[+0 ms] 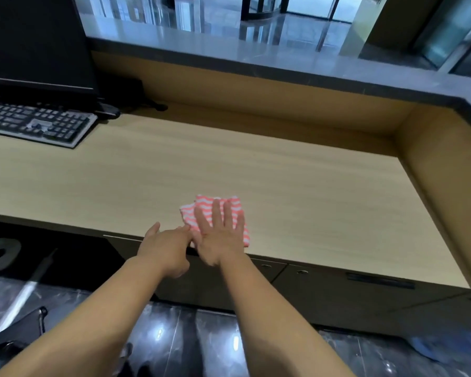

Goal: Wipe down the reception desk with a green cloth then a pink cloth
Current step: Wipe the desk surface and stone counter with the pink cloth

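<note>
A folded pink cloth (201, 206) with white wavy stripes lies near the front edge of the pale wooden reception desk (283, 180). My right hand (220, 235) lies flat on top of it, fingers straight and spread, pressing it onto the desk. My left hand (166, 248) is just to its left at the desk's front edge, its fingertips touching the cloth's left corner; whether they pinch it cannot be told. No green cloth is in view.
A black keyboard (36, 123) and a dark monitor (33, 44) stand at the far left. A raised wooden wall with a grey counter top (283, 69) bounds the desk at the back and right. A chair (14, 330) is at the lower left.
</note>
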